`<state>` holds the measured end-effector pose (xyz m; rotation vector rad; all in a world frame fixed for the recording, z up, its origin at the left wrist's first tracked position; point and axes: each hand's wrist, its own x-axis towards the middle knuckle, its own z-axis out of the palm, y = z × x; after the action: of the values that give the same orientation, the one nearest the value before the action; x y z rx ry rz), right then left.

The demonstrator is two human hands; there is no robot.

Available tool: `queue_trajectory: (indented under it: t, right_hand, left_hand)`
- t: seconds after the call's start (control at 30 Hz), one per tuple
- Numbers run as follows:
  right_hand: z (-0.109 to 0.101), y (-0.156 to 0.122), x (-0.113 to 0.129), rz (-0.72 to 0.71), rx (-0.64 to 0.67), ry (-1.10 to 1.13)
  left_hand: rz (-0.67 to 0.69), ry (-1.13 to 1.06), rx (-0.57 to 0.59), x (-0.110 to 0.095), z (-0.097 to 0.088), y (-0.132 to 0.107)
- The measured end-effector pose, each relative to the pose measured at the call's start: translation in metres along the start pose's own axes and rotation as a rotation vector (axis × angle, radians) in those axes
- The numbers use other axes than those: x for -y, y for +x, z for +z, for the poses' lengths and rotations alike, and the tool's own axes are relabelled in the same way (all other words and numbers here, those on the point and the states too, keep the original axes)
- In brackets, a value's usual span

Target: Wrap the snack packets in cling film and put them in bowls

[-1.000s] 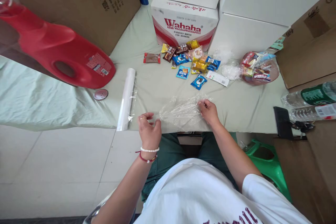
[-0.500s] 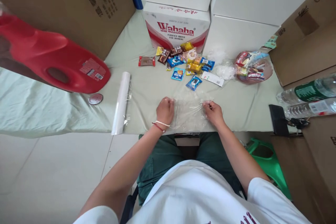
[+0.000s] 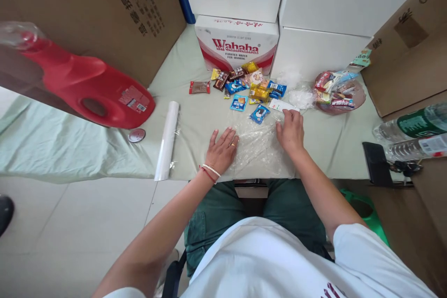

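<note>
A clear sheet of plastic wrap lies flat on the pale green cloth in front of me. My left hand rests palm down on the sheet's left edge, fingers spread and open. At the sheet's far right corner my right hand also lies flat, fingers stretched out, its fingertips near a white packet. Neither hand holds anything. A roll of plastic wrap lies to the left of my left hand.
Several snack packets are scattered before a Wahaha box. A pink bowl of snacks sits right, crumpled plastic beside it. A red jug and round lid lie left. Water bottles and cardboard boxes stand around.
Both hands went from pinching and stretching the wrap to lying flat on it. The left hand came in from the left; the right hand slid farther away. The sheet now lies smoothed out.
</note>
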<state>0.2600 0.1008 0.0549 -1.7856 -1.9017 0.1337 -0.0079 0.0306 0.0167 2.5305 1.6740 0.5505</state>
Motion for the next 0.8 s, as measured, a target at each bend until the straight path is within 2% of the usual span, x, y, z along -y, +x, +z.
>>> queue_trajectory:
  t: [0.07, 0.13, 0.2, 0.27, 0.37, 0.47, 0.53, 0.6, 0.7, 0.8]
  right_hand:
    - [-0.007, -0.015, 0.011, -0.157, -0.042, 0.001]
    - [-0.006, -0.038, 0.015, -0.328, 0.057, 0.006]
    - [0.001, -0.06, 0.005, -0.396, 0.185, -0.018]
    - [0.005, -0.075, -0.018, -0.316, 0.233, -0.051]
    - [-0.002, -0.07, -0.061, -0.116, 0.142, -0.05]
    - [-0.014, -0.029, -0.082, -0.025, 0.047, -0.028]
    - [-0.012, 0.012, -0.073, -0.026, 0.022, -0.028]
    - [0.002, 0.056, -0.051, -0.099, 0.034, -0.035]
    - [0.038, 0.112, -0.013, -0.242, 0.086, -0.091]
    - [0.066, 0.144, 0.007, -0.29, 0.165, -0.175]
  left_hand:
    - [-0.022, -0.012, 0.097, 0.001, 0.003, 0.002]
    - [-0.085, -0.007, 0.159, 0.001, 0.007, 0.0]
    - [-0.126, 0.008, 0.194, 0.002, 0.009, -0.005]
    - [-0.156, 0.023, 0.198, 0.002, 0.01, -0.012]
    - [-0.212, 0.039, 0.173, 0.001, 0.008, -0.021]
    - [-0.249, 0.049, 0.158, -0.001, 0.006, -0.025]
    - [-0.255, 0.049, 0.166, -0.002, 0.005, -0.024]
    - [-0.257, 0.047, 0.178, -0.001, 0.004, -0.023]
    - [-0.253, 0.038, 0.191, 0.001, 0.003, -0.021]
    - [-0.262, 0.027, 0.192, 0.003, 0.004, -0.022]
